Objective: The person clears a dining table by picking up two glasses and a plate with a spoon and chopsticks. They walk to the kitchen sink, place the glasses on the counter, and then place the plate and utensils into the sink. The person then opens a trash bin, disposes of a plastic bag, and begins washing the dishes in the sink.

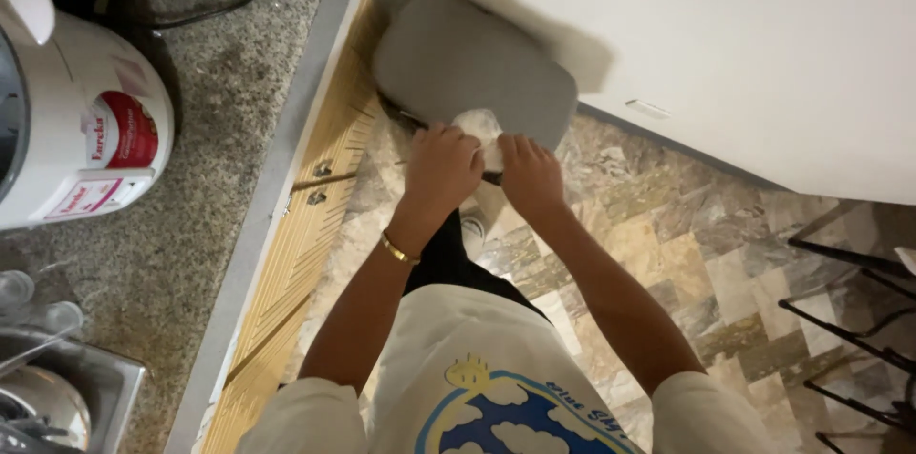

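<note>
Your left hand [441,166] and right hand [530,175] both pinch a white bag [479,124] at the bin [472,68] lid; the bag is not yet in.

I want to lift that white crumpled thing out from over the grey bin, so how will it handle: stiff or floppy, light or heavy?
The white crumpled wad is probably soft and floppy: it bunches between the left hand and right hand. It likely weighs little, since it looks thin. It may snag or tear against the grey bin lid, though its material is too blurred to tell.
</note>
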